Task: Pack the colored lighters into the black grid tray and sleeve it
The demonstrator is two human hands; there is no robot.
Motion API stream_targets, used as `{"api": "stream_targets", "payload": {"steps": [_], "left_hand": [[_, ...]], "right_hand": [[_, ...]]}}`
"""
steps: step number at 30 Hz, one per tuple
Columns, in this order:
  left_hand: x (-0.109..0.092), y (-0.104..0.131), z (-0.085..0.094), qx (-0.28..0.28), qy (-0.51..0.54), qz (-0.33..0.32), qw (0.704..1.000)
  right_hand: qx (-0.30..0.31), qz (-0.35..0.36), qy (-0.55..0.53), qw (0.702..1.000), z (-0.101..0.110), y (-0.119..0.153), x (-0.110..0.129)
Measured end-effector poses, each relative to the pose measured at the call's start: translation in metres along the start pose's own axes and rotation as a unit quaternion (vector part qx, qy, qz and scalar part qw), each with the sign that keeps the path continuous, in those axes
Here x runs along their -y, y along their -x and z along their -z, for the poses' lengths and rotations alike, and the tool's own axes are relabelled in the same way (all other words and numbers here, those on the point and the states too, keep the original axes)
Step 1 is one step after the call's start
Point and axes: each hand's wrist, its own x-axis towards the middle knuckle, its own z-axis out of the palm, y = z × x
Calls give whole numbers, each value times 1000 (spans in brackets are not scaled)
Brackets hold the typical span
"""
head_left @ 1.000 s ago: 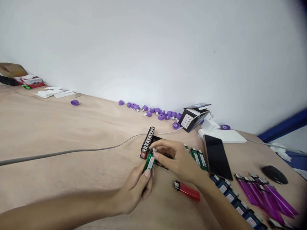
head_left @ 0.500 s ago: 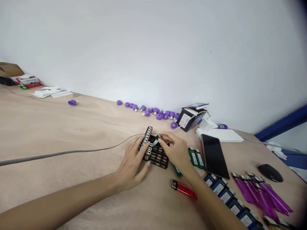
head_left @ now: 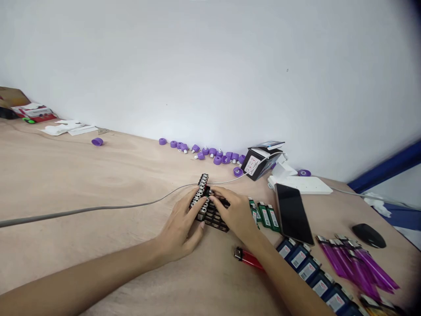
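A black gridded lighter tray (head_left: 215,223) stands on the table in front of me, its left part filled with rows of lighters (head_left: 203,182) whose metal tops face up. My left hand (head_left: 179,224) is closed round the tray's left side, with fingers along the filled rows and the thumb near the front corner. My right hand (head_left: 238,213) pinches the metal top of a lighter, green in the earlier frame, at the edge of the filled rows. Fingers mostly hide that lighter. Slots to the right show bare. Beside my right wrist lie several green lighters (head_left: 268,216) and a red lighter (head_left: 248,258).
Blue lighters (head_left: 307,270) and purple lighters (head_left: 357,263) lie at the right, near a phone (head_left: 294,214) and a mouse (head_left: 369,235). Behind stand a black box (head_left: 258,163), a white power strip (head_left: 309,184) and several purple caps (head_left: 217,160). A grey cable (head_left: 115,207) crosses behind the tray.
My right hand has moved left with the green lighter, from over the bare slots to the filled rows. More green lighters show beside the wrist. My left hand stays on the tray.
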Motion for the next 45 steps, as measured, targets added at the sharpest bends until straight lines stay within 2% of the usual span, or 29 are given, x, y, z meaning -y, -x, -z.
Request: {"api": "stream_targets", "payload": {"steps": [5, 10, 16, 22, 31, 35, 39, 42, 45], "left_hand": [[-2, -1, 1, 1, -8, -2, 1000], [-3, -3, 1, 5, 0, 0, 1000], [-3, 0, 1, 9, 3, 7, 1000], [-2, 3, -1, 23, 1, 33, 999], [-2, 2, -1, 19, -3, 34, 999], [-3, 0, 1, 15, 3, 28, 999], [-7, -2, 4, -16, -11, 9, 1000], [-13, 1, 7, -61, -13, -57, 996], [-20, 7, 8, -92, -4, -160, 983]], "right_hand": [[40, 60, 36, 997, -3, 4, -4], [103, 53, 43, 992, 0, 4, -2], [144, 43, 59, 987, 2, 4, -2], [145, 35, 61, 987, 1, 6, -4], [137, 40, 68, 987, 7, 2, -4], [98, 36, 76, 992, 24, -7, -5], [36, 26, 111, 993, 58, -13, -5], [-22, -5, 132, 991, 89, -4, -5], [-51, -48, 156, 985, 111, 24, -7]]}}
